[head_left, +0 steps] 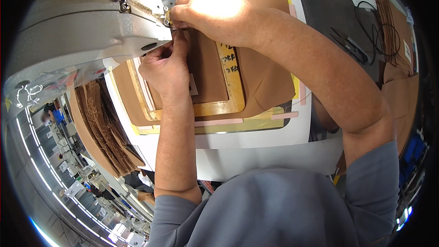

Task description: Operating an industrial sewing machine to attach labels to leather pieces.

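Both hands are up at the nose of the sewing machine, and it's tight quarters in there! The left hand sits just below the needle area, fingers curled, thumb and forefinger bunched at the tips. The right hand arches in from the other side, its fingers bent down to the same spot. A thin dark strand seems to run between them, though it's too small to be sure, and I can't tell whether either hand is truly pinching it.

Below lies the brown fabric, spread inside the yellow frame and out past it on the right, with a small pale label just beside the left wrist. Look at that crease toward the lower right: I'd want it smoothed before anything gets pressed flat.

So what makes this go well? Steady fingertips, I'd say. Let one hand anchor while the other does the fine work, and keep every pull small and straight, because a sideways tug could drag the cloth out of line. Those forearms hang right over the frame, so a light touch matters: lean on it and it might shift. And mind the needle! With skin this near the metal, the machine ought to be at rest. Good light, too: that right hand is brightly lit, so use it.
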Available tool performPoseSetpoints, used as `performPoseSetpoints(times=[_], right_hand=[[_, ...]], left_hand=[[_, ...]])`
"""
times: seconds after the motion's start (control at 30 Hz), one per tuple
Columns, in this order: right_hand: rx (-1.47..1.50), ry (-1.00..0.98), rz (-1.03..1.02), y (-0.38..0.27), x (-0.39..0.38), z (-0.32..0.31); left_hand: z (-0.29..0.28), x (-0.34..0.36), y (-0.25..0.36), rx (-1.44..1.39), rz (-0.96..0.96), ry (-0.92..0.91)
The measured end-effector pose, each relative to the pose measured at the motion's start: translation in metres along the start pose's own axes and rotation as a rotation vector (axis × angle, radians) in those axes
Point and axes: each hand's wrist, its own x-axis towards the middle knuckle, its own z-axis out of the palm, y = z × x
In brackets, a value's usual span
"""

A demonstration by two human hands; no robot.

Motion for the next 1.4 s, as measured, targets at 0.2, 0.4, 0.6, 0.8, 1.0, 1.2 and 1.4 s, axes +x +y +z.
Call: performPoseSetpoints(times=[0.2,0.4,0.6,0.8,1.0,1.2,1.4], right_hand=[[0.01,-0.022,0.006,0.002,-0.001,0.001],[0.038,0.0,0.018,0.003,-0.004,0.004],[0.165,0.037,0.03,0.005,-0.004,0.008],[0.129,0.029,0.047,0.005,-0.003,0.002],[0.127,0.006,0.049,0.004,-0.002,0.009],[0.142,0.027,0.069,0.005,-0.002,0.011],[0.127,0.019,0.034,0.006,-0.001,0.012]], left_hand=[[0.0,0.0,-0.002,-0.004,-0.018,-0.022],[-0.002,-0.002,0.0,0.003,-0.019,-0.019],[0.0,-0.001,-0.003,0.015,0.002,-0.023],[-0.001,0.001,-0.005,-0.006,0.03,-0.027],[-0.002,0.003,-0.008,-0.004,0.046,-0.032],[0.0,0.0,-0.006,0.015,0.058,-0.018],[-0.001,0.002,-0.007,0.023,0.036,-0.017]])
